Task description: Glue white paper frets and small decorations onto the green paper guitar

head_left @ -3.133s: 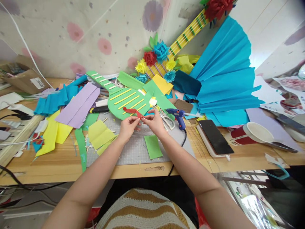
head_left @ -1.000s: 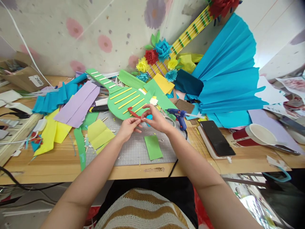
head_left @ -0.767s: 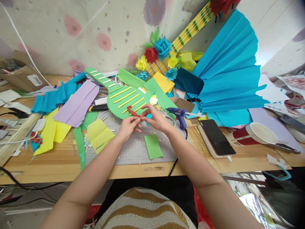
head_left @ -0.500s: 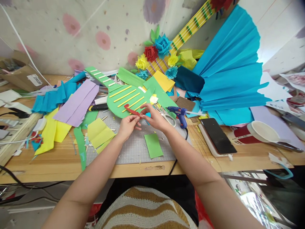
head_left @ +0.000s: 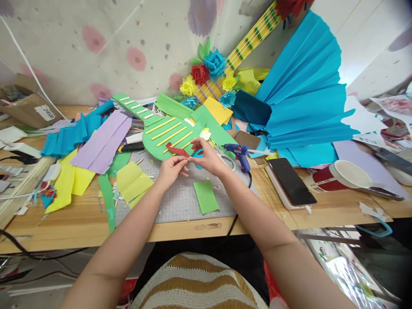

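A narrow strip of red paper (head_left: 179, 151) is pinched between my two hands over the cutting mat (head_left: 174, 206). My left hand (head_left: 172, 169) holds its lower end with thumb and forefinger. Close against it, my right hand (head_left: 206, 158) has its thumb at the same end, with the fingers arched above. The strip's far end is curled and points away to the left. Behind it lies a green paper guitar shape (head_left: 151, 143) with yellow and white strips. Scissors (head_left: 228, 162) lie partly hidden by my right hand. A green paper rectangle (head_left: 206, 196) rests in front.
A blue glue gun (head_left: 240, 154) with a black cord stands right of the mat. Further right are a phone (head_left: 291, 180) and a paper cup (head_left: 343, 176). Purple paper (head_left: 99, 141) and yellow paper (head_left: 133, 180) lie left. A flowered yellow guitar (head_left: 251, 40) leans at the back.
The view has shifted slightly. My right fingers have lifted and opened a little from the strip, and the red paper looks wider near my hands. My left hand keeps its pinch.
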Motion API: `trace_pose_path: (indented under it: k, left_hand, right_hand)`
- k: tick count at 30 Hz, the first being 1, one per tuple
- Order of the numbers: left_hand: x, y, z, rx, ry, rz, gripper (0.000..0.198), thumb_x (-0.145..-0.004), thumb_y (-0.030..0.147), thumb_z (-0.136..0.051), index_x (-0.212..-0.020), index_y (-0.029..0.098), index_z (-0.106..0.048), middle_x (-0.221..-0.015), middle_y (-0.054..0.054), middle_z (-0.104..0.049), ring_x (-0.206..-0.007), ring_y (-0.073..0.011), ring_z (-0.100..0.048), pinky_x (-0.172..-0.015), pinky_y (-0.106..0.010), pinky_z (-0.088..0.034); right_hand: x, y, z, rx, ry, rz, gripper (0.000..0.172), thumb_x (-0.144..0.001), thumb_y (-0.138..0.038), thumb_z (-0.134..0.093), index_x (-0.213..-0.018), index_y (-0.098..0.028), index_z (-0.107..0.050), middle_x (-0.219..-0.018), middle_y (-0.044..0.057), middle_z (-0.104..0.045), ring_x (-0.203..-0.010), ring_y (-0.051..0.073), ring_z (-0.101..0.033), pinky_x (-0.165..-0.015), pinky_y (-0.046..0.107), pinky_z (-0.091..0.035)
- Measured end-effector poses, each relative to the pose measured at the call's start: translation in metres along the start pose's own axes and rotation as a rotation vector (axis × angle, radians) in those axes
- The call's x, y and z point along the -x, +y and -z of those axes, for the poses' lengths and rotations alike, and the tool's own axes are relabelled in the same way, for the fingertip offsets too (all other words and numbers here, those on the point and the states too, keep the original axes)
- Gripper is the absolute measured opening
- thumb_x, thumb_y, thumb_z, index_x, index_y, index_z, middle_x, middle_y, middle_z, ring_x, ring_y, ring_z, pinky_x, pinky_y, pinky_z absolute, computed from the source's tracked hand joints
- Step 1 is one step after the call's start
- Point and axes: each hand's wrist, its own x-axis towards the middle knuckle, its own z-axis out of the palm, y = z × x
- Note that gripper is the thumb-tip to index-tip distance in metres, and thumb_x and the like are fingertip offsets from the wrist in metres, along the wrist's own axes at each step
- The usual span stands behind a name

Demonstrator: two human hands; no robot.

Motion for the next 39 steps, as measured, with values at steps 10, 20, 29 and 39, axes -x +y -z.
trace_pose_path:
  k: [10,20,29,39]
  left_hand:
    - [0.000,-0.002,-0.005,0.044,0.044,0.004,0.041,-0.056,0.041,-0.075,-0.083,0.012,-0.064,-0.054,0.003,-0.053,-0.052,-0.0090,-0.053,-0.045,-0.023,-0.052]
    - [0.001,-0.001,-0.002,0.035,0.106,-0.013,0.042,-0.055,0.038,-0.076,-0.084,0.011,-0.066,-0.062,-0.001,-0.061,-0.054,-0.0099,-0.056,-0.044,-0.023,-0.052]
    - [0.000,-0.002,-0.001,0.002,0.139,-0.063,0.033,-0.053,0.032,-0.077,-0.076,0.011,-0.067,-0.090,-0.008,-0.067,-0.051,-0.0074,-0.055,-0.043,-0.024,-0.051]
    - [0.002,0.005,-0.005,0.216,0.153,0.076,0.028,-0.055,0.027,-0.077,-0.076,0.011,-0.068,-0.062,-0.001,-0.060,-0.053,-0.0078,-0.053,-0.041,-0.018,-0.047]
  right_hand:
    - [0.017,0.004,-0.005,-0.403,0.197,-0.262,0.049,-0.061,-0.041,-0.069,-0.095,-0.022,-0.039,-0.070,-0.004,-0.058,-0.065,0.013,-0.058,-0.058,0.027,-0.044]
    - [0.014,-0.001,-0.014,-0.453,0.150,-0.342,0.054,-0.054,-0.036,-0.074,-0.094,-0.022,-0.040,-0.070,-0.003,-0.063,-0.066,0.014,-0.061,-0.057,0.028,-0.045]
    - [0.014,0.003,-0.016,-0.390,0.129,-0.269,0.050,-0.060,-0.036,-0.071,-0.096,-0.023,-0.039,-0.070,-0.004,-0.063,-0.065,0.014,-0.062,-0.063,0.030,-0.047]
    - [0.020,-0.007,-0.031,-0.304,0.211,-0.078,0.035,-0.071,-0.028,-0.060,-0.097,-0.023,-0.037,-0.074,-0.003,-0.058,-0.068,0.013,-0.058,-0.069,0.031,-0.047]
